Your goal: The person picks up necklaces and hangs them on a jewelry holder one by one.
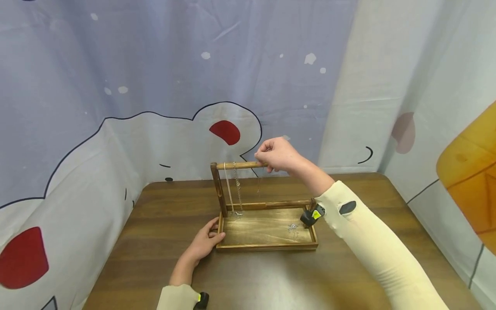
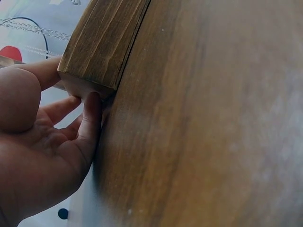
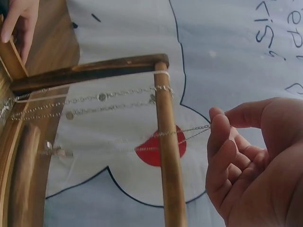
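Observation:
My left hand (image 1: 204, 242) grips the left end of a wooden jewelry stand (image 1: 267, 247), a shallow tray with a raised bar. In the left wrist view, fingers hold around the tray's wooden corner (image 2: 97, 45). Above the top bar (image 1: 242, 165), my right hand (image 1: 280, 153) pinches a thin silver necklace (image 3: 195, 128) between thumb and forefinger. Its chain runs across the bar and hangs down, with a small pendant at the lower end. Left of it, a smooth pale necklace (image 1: 228, 189) and a link-chain necklace (image 1: 237, 183) hang from the bar.
A small heap of silver jewelry (image 1: 293, 227) lies in the tray's right part. The stand rests on a brown wooden table (image 1: 155, 249). Behind it hangs a printed curtain (image 1: 162, 64), and another fabric panel (image 1: 430, 172) closes the right side.

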A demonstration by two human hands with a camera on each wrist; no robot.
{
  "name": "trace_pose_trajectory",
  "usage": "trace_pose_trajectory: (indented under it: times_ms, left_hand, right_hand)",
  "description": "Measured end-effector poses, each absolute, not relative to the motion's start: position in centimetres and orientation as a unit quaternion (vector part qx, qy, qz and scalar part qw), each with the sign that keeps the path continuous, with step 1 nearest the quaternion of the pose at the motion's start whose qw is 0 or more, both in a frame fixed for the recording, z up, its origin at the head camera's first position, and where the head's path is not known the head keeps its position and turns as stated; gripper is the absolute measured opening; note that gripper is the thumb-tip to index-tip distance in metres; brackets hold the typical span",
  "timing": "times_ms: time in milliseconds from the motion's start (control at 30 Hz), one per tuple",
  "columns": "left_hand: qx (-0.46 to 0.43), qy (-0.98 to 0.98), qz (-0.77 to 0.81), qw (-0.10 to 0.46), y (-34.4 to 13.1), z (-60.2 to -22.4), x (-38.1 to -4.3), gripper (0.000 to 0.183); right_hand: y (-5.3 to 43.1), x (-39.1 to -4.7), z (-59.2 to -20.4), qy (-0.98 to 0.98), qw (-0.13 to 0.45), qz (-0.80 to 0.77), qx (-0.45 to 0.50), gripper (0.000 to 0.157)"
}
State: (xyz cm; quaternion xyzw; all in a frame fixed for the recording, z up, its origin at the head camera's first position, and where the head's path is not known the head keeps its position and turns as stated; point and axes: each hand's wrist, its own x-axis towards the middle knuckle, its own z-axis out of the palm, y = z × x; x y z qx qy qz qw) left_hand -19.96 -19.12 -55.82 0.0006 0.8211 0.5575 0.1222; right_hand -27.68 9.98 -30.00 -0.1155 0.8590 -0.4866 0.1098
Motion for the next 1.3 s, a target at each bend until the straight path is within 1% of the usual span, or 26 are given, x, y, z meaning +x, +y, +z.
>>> trace_pose_trajectory:
  times_ms: [133,300,467,600,767,867,1033,1133,1200,1300]
  left_hand:
    - [0.015,0.821,0.557,0.121,-19.3,-56.0,-20.1,0.069]
    - [0.039,0.828,0.547,0.118,-19.7,-56.3,-20.0,0.075]
    - [0.014,0.820,0.559,0.123,-19.6,-56.1,-19.7,0.070]
    - [0.011,0.821,0.558,0.123,-19.6,-56.1,-19.6,0.069]
    - [0.021,0.831,0.544,0.115,-19.5,-56.2,-19.8,0.070]
    - [0.006,0.824,0.553,0.119,-19.3,-56.2,-19.8,0.068]
    - [0.004,0.824,0.553,0.126,-19.0,-56.1,-19.8,0.068]
    - [0.011,0.826,0.551,0.119,-19.1,-55.8,-19.9,0.068]
    - [0.015,0.827,0.550,0.116,-19.3,-55.7,-19.9,0.068]
    - [0.025,0.831,0.544,0.114,-19.4,-55.8,-19.9,0.069]
  right_hand:
    - [8.8,-27.7,-30.2,0.855,0.115,-0.492,-0.115,0.017]
    - [7.5,-27.5,-30.6,0.865,0.115,-0.472,-0.125,0.018]
    - [6.2,-27.0,-31.5,0.873,0.104,-0.458,-0.130,0.016]
    - [5.5,-26.5,-32.0,0.891,0.072,-0.426,-0.139,0.018]
    - [5.0,-26.3,-32.2,0.917,0.001,-0.367,-0.155,0.018]
    - [5.0,-26.0,-32.6,0.928,-0.019,-0.338,-0.159,0.018]
    - [5.2,-25.3,-33.1,0.937,-0.015,-0.311,-0.160,0.013]
    - [5.4,-24.6,-33.4,0.941,-0.009,-0.292,-0.173,0.010]
    - [5.6,-24.0,-33.8,0.943,0.009,-0.278,-0.185,0.011]
    - [5.8,-22.9,-35.2,0.943,0.056,-0.255,-0.206,0.013]
